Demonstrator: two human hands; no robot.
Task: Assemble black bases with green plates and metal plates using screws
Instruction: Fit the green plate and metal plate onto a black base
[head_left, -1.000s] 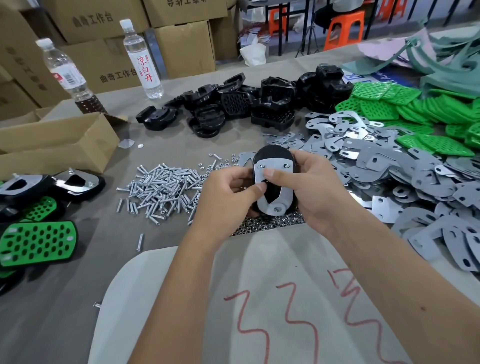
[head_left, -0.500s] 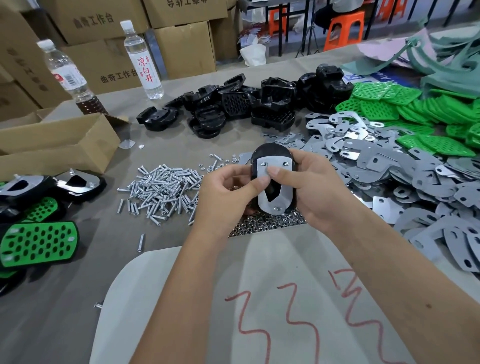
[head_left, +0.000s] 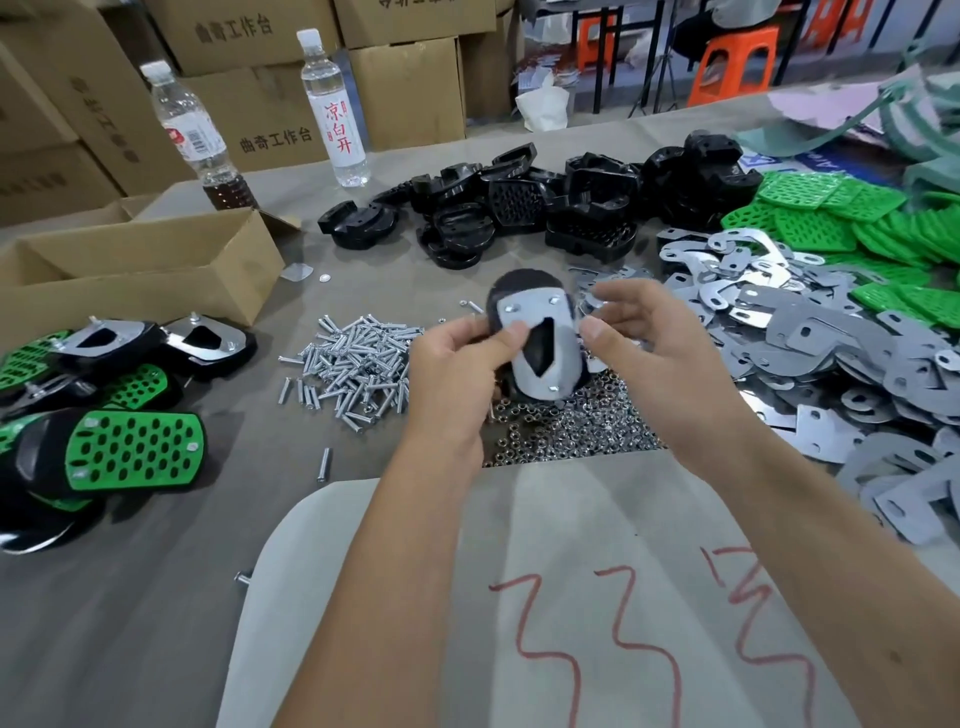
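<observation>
From the head view, you are near the end of one unit: the black base (head_left: 524, 291) is held up over the counter (head_left: 156, 597) with a metal plate (head_left: 540, 353) seated on its face, and screw ends show in the plate's two upper holes and its lower hole. Your left hand (head_left: 457, 374) grips the assembly, thumb pressed on the plate's left arm and the other fingers wrapped behind the base. Your right hand (head_left: 660, 364) sits just beside its right edge with fingers loosely spread and holding nothing; the thumb tip may brush the plate's rim, but motion blur keeps me from being sure.

I judge the step in hand to be fastening the plate. The next move calls for a nut from the pile of nuts (head_left: 561, 426) directly under the assembly, so your free right hand would need to drop down and pinch one while the left keeps the plate square on the screws.

Loose screws (head_left: 358, 364) lie left of the nuts, spare metal plates (head_left: 810, 343) to the right, green plates (head_left: 831, 218) beyond them, and finished units (head_left: 130, 452) at far left.
</observation>
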